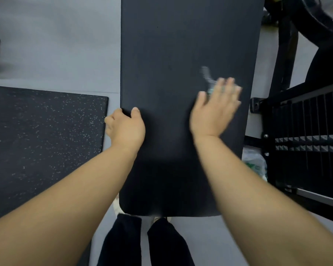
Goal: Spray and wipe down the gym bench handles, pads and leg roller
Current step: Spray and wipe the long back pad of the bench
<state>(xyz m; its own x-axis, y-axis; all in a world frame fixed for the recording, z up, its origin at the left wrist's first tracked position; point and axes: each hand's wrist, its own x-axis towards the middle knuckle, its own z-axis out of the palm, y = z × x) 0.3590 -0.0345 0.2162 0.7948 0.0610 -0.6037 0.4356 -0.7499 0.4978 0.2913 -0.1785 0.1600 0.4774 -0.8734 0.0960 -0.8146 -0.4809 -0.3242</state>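
No words or numbers can be read here. The black bench pad [181, 54] in the middle has no writing that shows. The plastic bag [255, 166] on the floor at the near right has some green marks on it, but they are too blurry and too small to read.

A speckled black rubber mat [42, 143] lies on the grey floor [56, 45], a black metal rack [306, 131] stands at the right, and beside it sits what may be a crumpled plastic bag [255, 164].
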